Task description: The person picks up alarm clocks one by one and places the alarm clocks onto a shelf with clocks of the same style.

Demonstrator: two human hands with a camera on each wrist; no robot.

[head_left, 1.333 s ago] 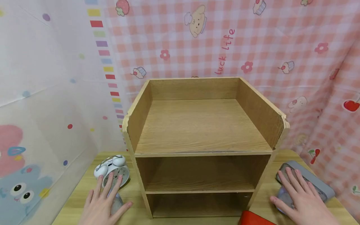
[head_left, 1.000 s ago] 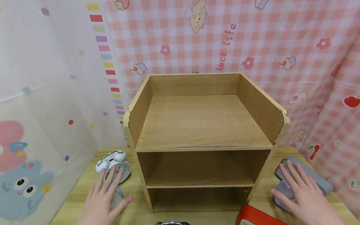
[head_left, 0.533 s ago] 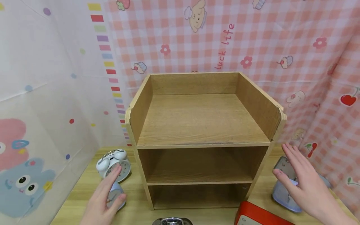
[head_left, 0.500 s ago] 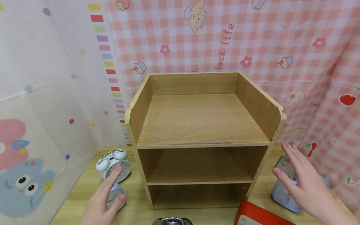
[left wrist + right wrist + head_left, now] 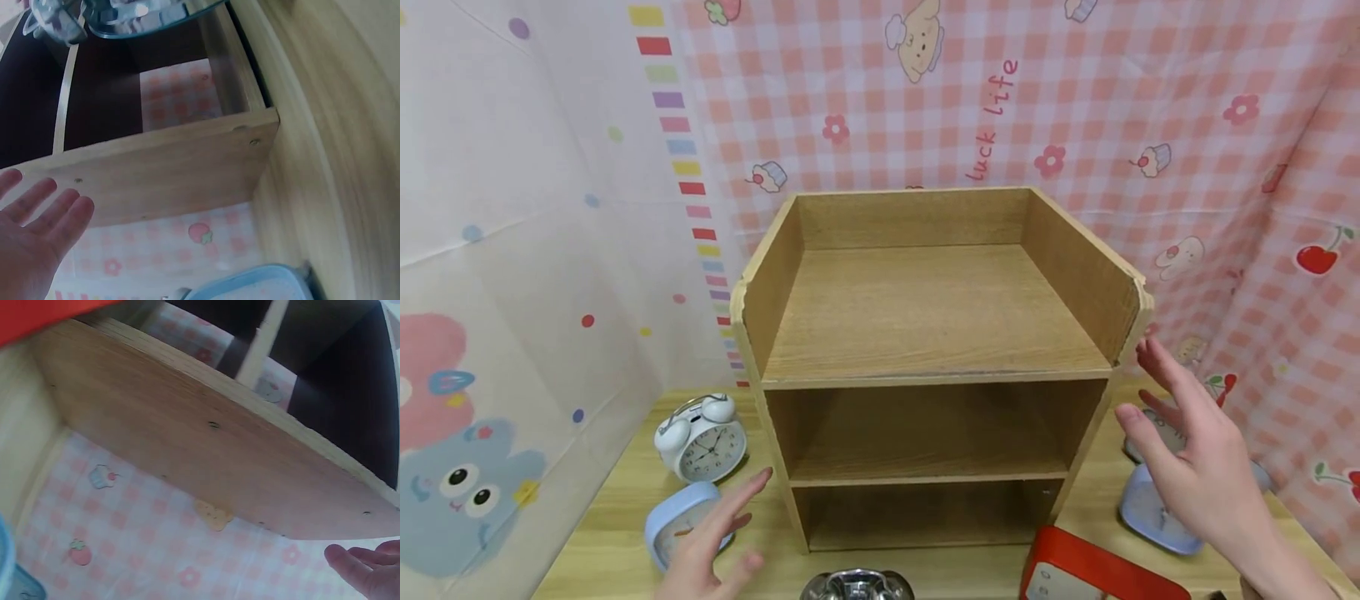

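Observation:
A wooden shelf unit with an open top tray and two lower compartments stands mid-table in the head view. My left hand is in the air left of its lower front, fingers extended, holding nothing. Partly behind that hand is a light blue alarm clock, with a white twin-bell alarm clock farther back. My right hand is raised beside the shelf's right side panel, fingers loosely bent around nothing. It overlaps a lavender-blue clock and a grey clock.
A red clock lies in front of the shelf's right corner. At the bottom edge, a shiny silver twin-bell clock shows its top. The wooden table meets a patterned cloth backdrop behind and at both sides.
Both hands have lifted from over the clocks and moved inward toward the shelf, the right one also upward. The view has tilted down, showing more of the red and silver clocks.

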